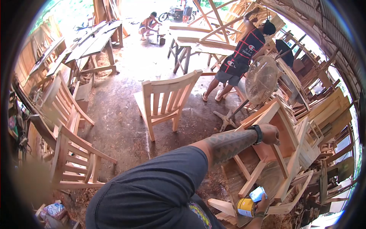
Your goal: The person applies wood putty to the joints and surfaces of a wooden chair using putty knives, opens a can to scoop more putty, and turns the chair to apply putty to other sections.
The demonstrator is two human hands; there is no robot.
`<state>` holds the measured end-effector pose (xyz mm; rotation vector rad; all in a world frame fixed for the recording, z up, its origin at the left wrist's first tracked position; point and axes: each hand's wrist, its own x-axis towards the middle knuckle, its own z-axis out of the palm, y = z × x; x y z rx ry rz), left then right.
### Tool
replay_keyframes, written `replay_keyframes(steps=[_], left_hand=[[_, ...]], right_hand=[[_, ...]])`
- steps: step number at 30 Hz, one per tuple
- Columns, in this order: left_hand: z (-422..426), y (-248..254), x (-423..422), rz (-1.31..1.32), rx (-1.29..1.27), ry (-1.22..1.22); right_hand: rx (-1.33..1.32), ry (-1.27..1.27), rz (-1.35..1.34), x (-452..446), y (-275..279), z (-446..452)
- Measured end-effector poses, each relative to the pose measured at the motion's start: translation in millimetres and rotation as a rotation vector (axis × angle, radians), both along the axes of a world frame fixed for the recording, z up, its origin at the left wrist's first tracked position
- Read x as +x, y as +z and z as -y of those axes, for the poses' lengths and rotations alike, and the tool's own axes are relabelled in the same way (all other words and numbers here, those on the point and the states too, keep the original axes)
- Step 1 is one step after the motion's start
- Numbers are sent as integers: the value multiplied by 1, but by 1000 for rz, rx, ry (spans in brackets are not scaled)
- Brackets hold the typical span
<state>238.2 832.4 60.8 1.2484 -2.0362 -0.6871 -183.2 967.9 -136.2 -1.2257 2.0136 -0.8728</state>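
Observation:
My left hand (pixel 270 134), with a dark watch on its wrist, is closed at the upturned wooden chair (pixel 284 154), near the top of one leg. Whether its curled fingers grip the leg or some small thing is hidden. Low at the right, my right hand (pixel 262 206) is closed round the side of a yellow can (pixel 246 207) with a dark label. A pale blue-white object (pixel 257 194) lies against the can's top and my fingers; its kind is unclear. The chair rests tilted on a brown wooden board (pixel 232 179).
A slatted chair (pixel 167 97) stands ahead, and more unpainted chairs (pixel 76 160) line the left. A pedestal fan (pixel 261 80) stands beyond the upturned chair. A co-worker (pixel 244 53) works near a bench (pixel 190 44); another person (pixel 148 26) crouches farther back. Stacked wood (pixel 331 114) fills the right.

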Motion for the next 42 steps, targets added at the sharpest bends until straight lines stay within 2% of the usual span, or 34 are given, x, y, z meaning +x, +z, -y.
replay_keyframes(steps=[8,13,20,26,42], left_hand=[[-1,0,-1,-12,-6,9],[3,-3,-2,-6,-9,7],[-1,0,-1,-3,5,17],[-1,-3,-1,-41,-71,3],[-3,1,1,-46,-30,6]], right_hand=[[-79,49,73,-23,-24,11],[2,64,105,-10,-2,3],[-41,33,70,-13,-14,6],[48,18,78,-11,-4,3],[-80,24,52,-9,-12,3]])
